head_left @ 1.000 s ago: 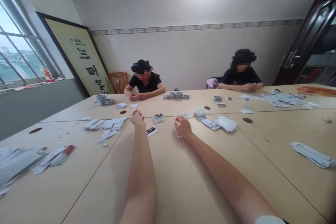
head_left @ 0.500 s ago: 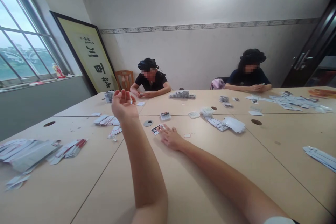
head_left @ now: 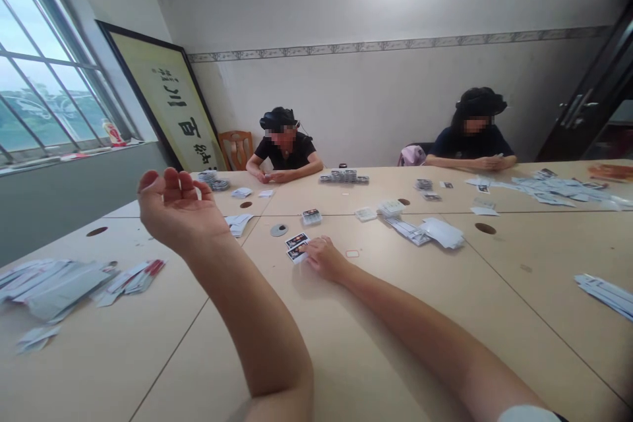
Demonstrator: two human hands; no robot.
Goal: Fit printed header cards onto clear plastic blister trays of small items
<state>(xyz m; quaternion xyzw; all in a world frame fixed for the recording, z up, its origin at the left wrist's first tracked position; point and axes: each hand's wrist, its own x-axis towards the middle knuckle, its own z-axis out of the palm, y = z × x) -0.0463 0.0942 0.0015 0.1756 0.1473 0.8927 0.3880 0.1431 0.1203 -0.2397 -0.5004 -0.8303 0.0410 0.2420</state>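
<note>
My left hand (head_left: 174, 210) is raised above the table, palm up with fingers curled loosely, and holds nothing. My right hand (head_left: 323, 257) rests on the tabletop with its fingertips on two small picture cards (head_left: 297, 246) lying side by side. A round grey disc (head_left: 279, 230) lies just beyond the cards. A small clear packet of cards (head_left: 311, 216) sits further back, and a tiny white piece (head_left: 352, 254) lies to the right of my right hand.
Two people sit at the far side of the beige table (head_left: 376, 316), each handling cards. Loose white sleeves lie in piles at left (head_left: 59, 283), centre right (head_left: 425, 231) and far right (head_left: 603, 290). Stacks of packets (head_left: 343, 177) stand at the back.
My left hand rose off the table and swung left, palm up. My right hand moved left onto the picture cards; a second card now lies beside the first.
</note>
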